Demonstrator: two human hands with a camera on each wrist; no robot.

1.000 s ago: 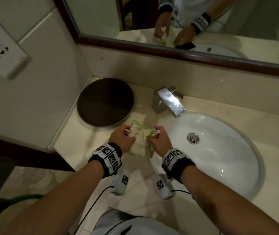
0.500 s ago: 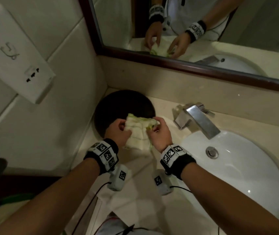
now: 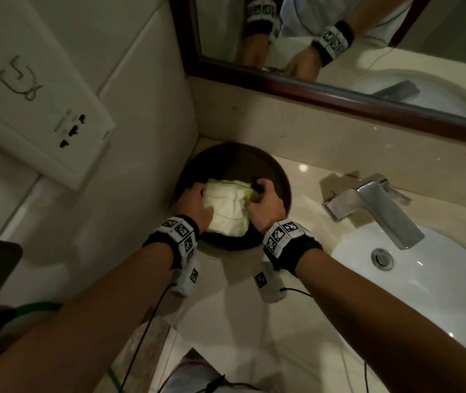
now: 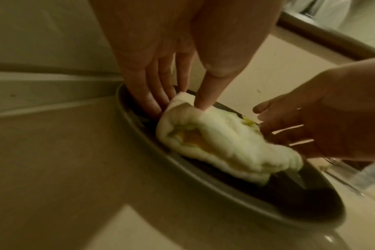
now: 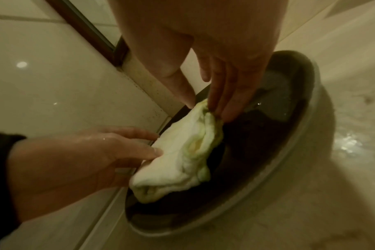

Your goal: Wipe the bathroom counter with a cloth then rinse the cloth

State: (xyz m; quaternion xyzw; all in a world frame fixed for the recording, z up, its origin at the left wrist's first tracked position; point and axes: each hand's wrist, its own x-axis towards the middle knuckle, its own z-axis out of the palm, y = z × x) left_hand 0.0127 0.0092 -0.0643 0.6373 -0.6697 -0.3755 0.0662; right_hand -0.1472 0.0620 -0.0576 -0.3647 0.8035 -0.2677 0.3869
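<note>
A folded white cloth [image 3: 227, 207] with pale green edging lies on the dark round tray [image 3: 280, 180] in the counter's back left corner. My left hand [image 3: 197, 199] holds its left end. In the left wrist view the thumb presses on top of the cloth [image 4: 220, 140] and the fingers [image 4: 154, 101] reach down behind it. My right hand [image 3: 263, 204] pinches the right end. In the right wrist view its thumb and fingers close on a corner of the cloth [image 5: 186, 152]. The beige counter [image 3: 254, 321] lies in front.
A chrome faucet [image 3: 376, 205] stands right of the tray, over the white sink [image 3: 438, 302]. The mirror frame [image 3: 339, 95] runs along the back. A wall socket panel [image 3: 41, 120] hangs on the left wall. The wet counter [image 5: 343, 143] glistens beside the tray rim [image 5: 306, 135].
Both hands carried the cloth left and back, from beside the sink's rim onto the dark tray. It now rests low on the tray instead of hanging between the hands.
</note>
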